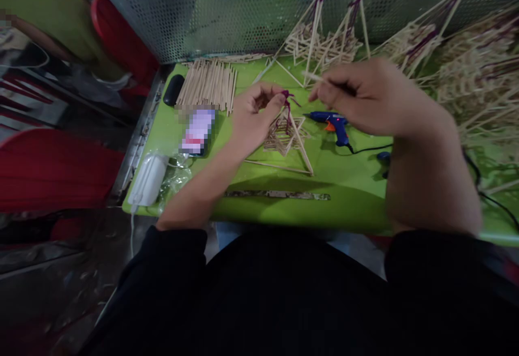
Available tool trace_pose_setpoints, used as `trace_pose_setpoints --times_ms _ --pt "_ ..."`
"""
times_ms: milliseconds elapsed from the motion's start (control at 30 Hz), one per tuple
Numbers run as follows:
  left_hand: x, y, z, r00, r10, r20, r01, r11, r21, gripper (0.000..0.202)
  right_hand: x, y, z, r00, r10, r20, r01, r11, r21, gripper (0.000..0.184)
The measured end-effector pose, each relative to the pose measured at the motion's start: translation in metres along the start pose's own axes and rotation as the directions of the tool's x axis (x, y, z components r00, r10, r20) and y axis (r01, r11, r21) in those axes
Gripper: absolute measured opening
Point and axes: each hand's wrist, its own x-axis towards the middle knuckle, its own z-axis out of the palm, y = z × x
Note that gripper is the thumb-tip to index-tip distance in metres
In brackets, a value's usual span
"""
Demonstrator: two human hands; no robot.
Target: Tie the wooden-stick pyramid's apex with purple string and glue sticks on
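My left hand [257, 113] pinches the purple yarn [286, 94] tied at the top of a small pyramid frame of wooden sticks [306, 153]. A layered lattice of thin sticks [279, 135] hangs inside that frame, which stands on the green table. Raised to the right of it, my right hand [360, 94] has its fingers closed on a thin pale stick [312, 76], too blurred to name more exactly. Below this hand lies a blue glue gun [329, 118] with an orange trigger and a small red light, its nozzle toward the frame.
Wooden sticks [208, 83] lie piled at the back left, beside a black rounded object [174, 90]. A phone [198, 132] and a white power bank [149, 179] lie nearer. Several similar stick frames [413, 37] crowd the back right. A patterned strip [279, 195] lies in front.
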Motion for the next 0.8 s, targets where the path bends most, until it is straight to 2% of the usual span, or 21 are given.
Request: trace_pose_setpoints --times_ms 33,100,300,433,567,667,800 --pt "-0.001 -0.002 0.000 1.000 -0.013 -0.005 0.013 1.000 0.005 0.058 -0.002 0.001 -0.004 0.997 -0.005 0.078 0.008 0.999 -0.032 0.038" --pt "-0.002 -0.005 -0.001 0.999 -0.047 -0.011 0.047 0.999 0.017 0.054 -0.004 0.002 -0.007 0.986 -0.019 0.164 0.036 0.994 -0.100 0.039" --pt "-0.005 0.003 0.000 0.993 -0.111 -0.027 0.112 0.993 0.022 0.047 0.005 -0.004 0.010 0.974 -0.017 0.227 0.073 0.967 -0.244 0.044" --pt "-0.006 0.006 0.002 0.996 -0.089 -0.019 0.090 0.996 0.005 0.050 0.010 -0.005 0.015 0.973 0.023 0.229 0.039 0.964 -0.264 0.048" --pt "-0.006 -0.003 0.002 0.999 -0.044 -0.015 0.043 0.999 -0.012 0.055 0.008 -0.007 0.013 0.973 0.038 0.228 0.013 0.975 -0.221 0.048" --pt "-0.005 -0.008 0.002 0.999 -0.037 -0.009 0.037 0.999 -0.002 0.058 0.008 -0.008 0.014 0.977 0.026 0.211 0.019 0.978 -0.206 0.051" --pt "-0.005 -0.006 0.002 0.999 -0.052 -0.015 0.051 0.998 -0.022 0.066 0.010 -0.009 0.015 0.974 0.037 0.223 0.012 0.977 -0.212 0.050"
